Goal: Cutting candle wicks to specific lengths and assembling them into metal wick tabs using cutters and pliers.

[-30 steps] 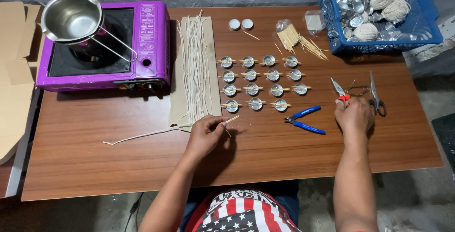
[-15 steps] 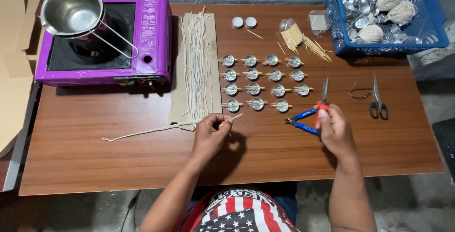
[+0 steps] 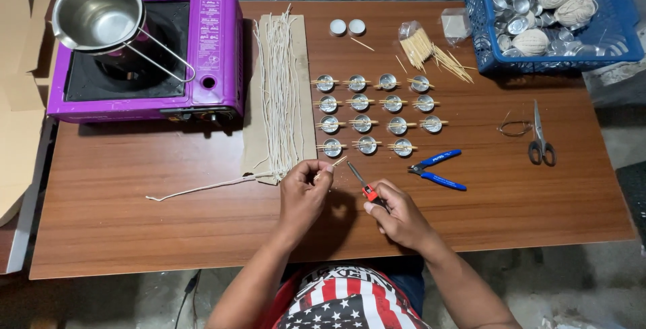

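Pliers gripped in right hand have moved beside left hand pinching stick.

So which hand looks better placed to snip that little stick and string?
Probably the right hand: it holds the red-handled pliers, tip aimed at the small stick and white string pinched in the left hand, which looks busy steadying them.

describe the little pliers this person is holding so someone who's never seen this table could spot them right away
On the brown wooden table, look at the near edge below the grid of small metal cups. There the right hand grips slim needle-nose pliers with red handles, tips aimed at the left hand. The cutters lying just right have blue handles, and nobody holds them.
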